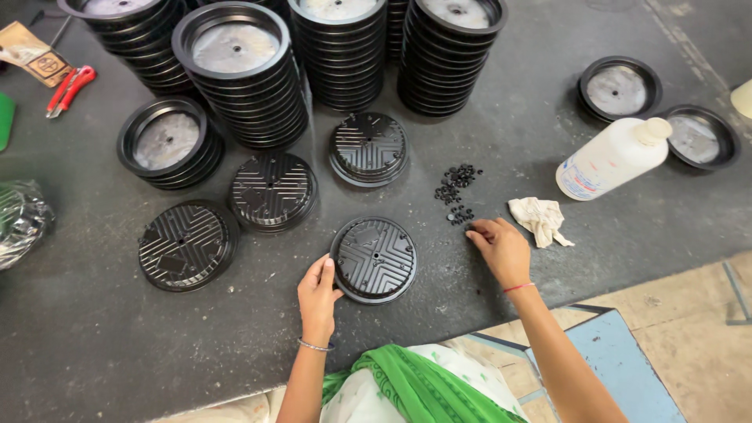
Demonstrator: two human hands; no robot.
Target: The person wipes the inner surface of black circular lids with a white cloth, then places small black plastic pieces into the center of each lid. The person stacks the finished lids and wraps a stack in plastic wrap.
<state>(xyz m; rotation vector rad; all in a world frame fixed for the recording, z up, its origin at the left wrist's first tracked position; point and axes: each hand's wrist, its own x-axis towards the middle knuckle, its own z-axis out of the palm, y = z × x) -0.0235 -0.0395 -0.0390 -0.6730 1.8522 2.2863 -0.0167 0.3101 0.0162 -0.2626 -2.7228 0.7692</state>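
Near me on the desk [94,345], my left hand [317,294] rests spread against the black disc [374,259], steadying its left rim. My right hand [499,247] pinches at the small black washers [457,190], just right. The disc looks light, stiff plastic; its rim seems best for holding.

Standing at the back of the dark desk [94,329]: tall stacks of black round trays [341,51]. Lying right of centre: white plastic bottle [615,157], crumpled rag [540,219] just beside. Resting far left: red-handled pliers [70,88], crinkled clear bag [22,219].
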